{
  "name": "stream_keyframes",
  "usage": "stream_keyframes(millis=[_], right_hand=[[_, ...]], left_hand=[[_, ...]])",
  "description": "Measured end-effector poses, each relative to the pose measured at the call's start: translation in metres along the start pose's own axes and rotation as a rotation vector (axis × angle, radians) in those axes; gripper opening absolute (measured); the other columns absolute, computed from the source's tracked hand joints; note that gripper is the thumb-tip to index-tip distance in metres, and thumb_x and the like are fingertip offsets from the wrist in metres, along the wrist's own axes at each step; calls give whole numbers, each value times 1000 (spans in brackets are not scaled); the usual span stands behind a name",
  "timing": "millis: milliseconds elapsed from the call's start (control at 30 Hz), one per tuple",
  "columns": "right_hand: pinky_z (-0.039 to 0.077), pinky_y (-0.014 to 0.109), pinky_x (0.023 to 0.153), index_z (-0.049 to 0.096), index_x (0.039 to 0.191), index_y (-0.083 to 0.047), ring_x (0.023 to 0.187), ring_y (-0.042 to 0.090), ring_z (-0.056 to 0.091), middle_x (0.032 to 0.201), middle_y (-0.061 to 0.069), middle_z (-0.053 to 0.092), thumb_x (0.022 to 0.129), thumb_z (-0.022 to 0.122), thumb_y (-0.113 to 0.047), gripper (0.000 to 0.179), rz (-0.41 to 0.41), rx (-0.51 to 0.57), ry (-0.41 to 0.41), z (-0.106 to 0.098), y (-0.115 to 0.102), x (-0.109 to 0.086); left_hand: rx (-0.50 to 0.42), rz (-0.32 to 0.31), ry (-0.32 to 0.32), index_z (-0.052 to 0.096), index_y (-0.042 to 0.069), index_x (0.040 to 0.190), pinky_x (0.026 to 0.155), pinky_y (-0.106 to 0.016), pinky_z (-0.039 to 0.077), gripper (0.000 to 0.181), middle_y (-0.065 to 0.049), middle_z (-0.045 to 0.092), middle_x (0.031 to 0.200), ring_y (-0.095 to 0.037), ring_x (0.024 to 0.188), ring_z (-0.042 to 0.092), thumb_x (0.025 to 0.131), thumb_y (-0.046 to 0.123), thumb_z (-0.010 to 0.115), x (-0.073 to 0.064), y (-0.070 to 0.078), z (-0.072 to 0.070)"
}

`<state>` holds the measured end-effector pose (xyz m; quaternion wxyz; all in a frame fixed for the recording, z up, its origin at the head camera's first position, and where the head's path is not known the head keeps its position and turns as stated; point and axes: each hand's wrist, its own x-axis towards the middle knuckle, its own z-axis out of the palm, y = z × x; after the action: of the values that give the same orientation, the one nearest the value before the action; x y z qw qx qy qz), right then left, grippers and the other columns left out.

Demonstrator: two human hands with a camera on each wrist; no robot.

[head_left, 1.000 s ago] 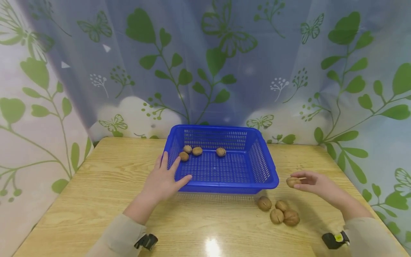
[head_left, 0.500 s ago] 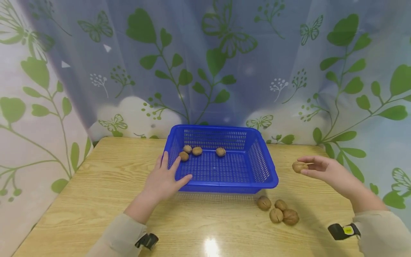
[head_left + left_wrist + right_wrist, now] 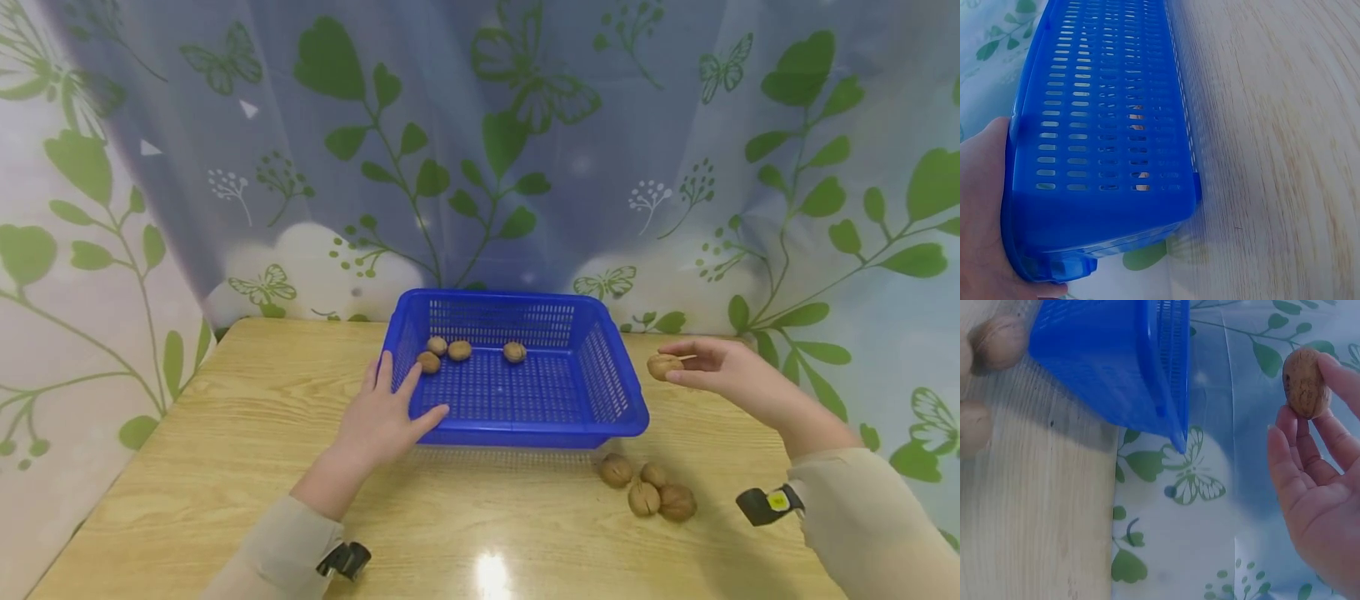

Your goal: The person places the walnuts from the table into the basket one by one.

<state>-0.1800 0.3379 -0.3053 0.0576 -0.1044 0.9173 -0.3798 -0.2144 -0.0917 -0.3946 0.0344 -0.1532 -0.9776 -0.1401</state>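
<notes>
A walnut [image 3: 663, 367] is pinched between the thumb and fingertips of my right hand [image 3: 731, 375], above the table just right of the blue plastic basket [image 3: 525, 428]. The right wrist view shows this walnut [image 3: 1305, 384] from close by, with the thumb on one side. My left hand [image 3: 378, 425] lies over the basket's front left corner, fingers spread and fairly straight across the rim; the left wrist view shows part of that hand [image 3: 982, 206] against the rim. Inside the basket lie several walnuts [image 3: 460, 351], most near the left wall, with one walnut [image 3: 514, 352] nearer the middle.
Several more walnuts [image 3: 643, 498] sit in a loose group on the wooden table [image 3: 450, 525], in front of the basket's right corner. A leaf-and-butterfly patterned curtain [image 3: 480, 167] hangs behind the table and along both sides.
Over the last second my right hand has lifted the walnut away from the front, first rightward, then left towards the basket. The left hand and basket have stayed in place.
</notes>
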Motion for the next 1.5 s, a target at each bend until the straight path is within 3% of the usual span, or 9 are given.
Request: stream_keyframes(millis=[300,700,967,1500], right_hand=[[30,60,97,46,134,-7,121,34,45,134,16,48,88,62,-42,60,18,63,-73,7,-27,42],[29,55,102,51,129,-8,126,32,41,134,12,48,86,66,-38,54,-60,93,-108,20,-47,104],[32,53,101,54,127,-6,123,32,43,130,13,51,88,65,-34,49,-79,47,-61,29,-62,143],[39,46,97,55,124,2,119,33,47,127,20,54,88,67,-21,45,-43,132,-44,76,-49,192]], left_hand=[[-8,-10,-10,27,13,148,97,-60,32,84,-29,7,150,-45,137,6,86,70,38,-2,0,-4],[-6,-7,2,29,13,147,96,-59,34,85,-29,9,150,-45,137,7,86,71,37,-4,1,-6],[10,-3,27,30,12,147,96,-58,35,84,-30,10,150,-45,137,9,86,70,38,-1,-3,-8],[17,-1,20,31,14,147,99,-57,33,85,-29,11,150,-43,137,9,85,71,38,0,-1,-1]])
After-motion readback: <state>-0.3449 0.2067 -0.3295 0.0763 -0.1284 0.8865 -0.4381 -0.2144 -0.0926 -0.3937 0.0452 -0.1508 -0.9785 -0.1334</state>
